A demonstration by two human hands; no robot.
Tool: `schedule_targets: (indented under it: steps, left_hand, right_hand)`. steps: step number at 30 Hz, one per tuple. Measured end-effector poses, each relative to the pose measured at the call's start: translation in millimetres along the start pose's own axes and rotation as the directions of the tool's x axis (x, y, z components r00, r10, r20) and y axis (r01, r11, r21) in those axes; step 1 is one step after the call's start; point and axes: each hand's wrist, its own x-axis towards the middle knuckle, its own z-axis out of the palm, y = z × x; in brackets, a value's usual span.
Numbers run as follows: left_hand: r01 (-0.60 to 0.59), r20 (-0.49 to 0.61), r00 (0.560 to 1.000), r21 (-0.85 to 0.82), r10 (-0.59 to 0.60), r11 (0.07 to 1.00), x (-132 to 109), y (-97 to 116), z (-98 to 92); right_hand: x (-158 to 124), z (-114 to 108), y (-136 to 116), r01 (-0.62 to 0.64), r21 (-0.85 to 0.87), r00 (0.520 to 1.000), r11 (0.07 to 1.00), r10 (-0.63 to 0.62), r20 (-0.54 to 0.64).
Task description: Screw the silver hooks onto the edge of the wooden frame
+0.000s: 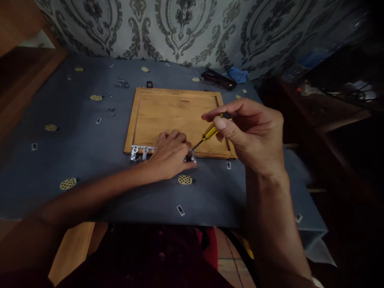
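Observation:
A wooden board (174, 116) with a raised frame lies flat on a blue-grey cloth (75, 160). Along its near edge sits a silver metal hook rail (141, 152). My left hand (171, 154) lies palm down over the rail's right part, fingers curled and pressing it against the board. My right hand (252, 132) pinches a small yellow-handled screwdriver (210, 133), its thin shaft slanting down-left so the tip meets the rail's right end beside my left fingertips.
Small screws and metal bits (111, 110) are scattered on the cloth at the left. A dark flat case (218, 79) and a blue cloth (238, 75) lie at the back by the patterned wall. Dark furniture (330, 108) stands at the right.

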Motion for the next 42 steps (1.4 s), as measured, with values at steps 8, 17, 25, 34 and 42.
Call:
schedule_targets:
  steps: [8,17,25,34,42]
  left_hand:
    - [0.008,0.02,1.0,0.0,-0.008,1.0,0.8,0.2,-1.3]
    - [-0.006,-0.015,1.0,-0.003,0.006,1.0,-0.3,-0.6,0.7]
    - [-0.013,-0.028,1.0,-0.003,0.013,1.0,-0.7,-2.0,2.8]
    - [0.013,0.056,0.998,-0.012,-0.012,1.0,0.7,1.7,-6.4]
    - [0.001,0.034,0.999,-0.016,0.0,1.0,0.1,1.1,-5.0]
  right_hand:
    - [-8.8,-3.9,7.2,-0.054,0.141,0.998,0.989,0.049,0.037]
    - [-10.9,-7.5,17.9,0.123,-0.006,0.987,0.992,-0.123,-0.107]
    - [-11.1,-4.5,20.8,0.017,0.072,0.993,0.997,-0.008,-0.116]
    - [-15.3,-8.1,17.0,-0.005,0.006,0.997,1.0,0.006,-0.075]
    - [-19.2,5.6,18.0,0.093,-0.069,0.938,0.993,-0.11,-0.329]
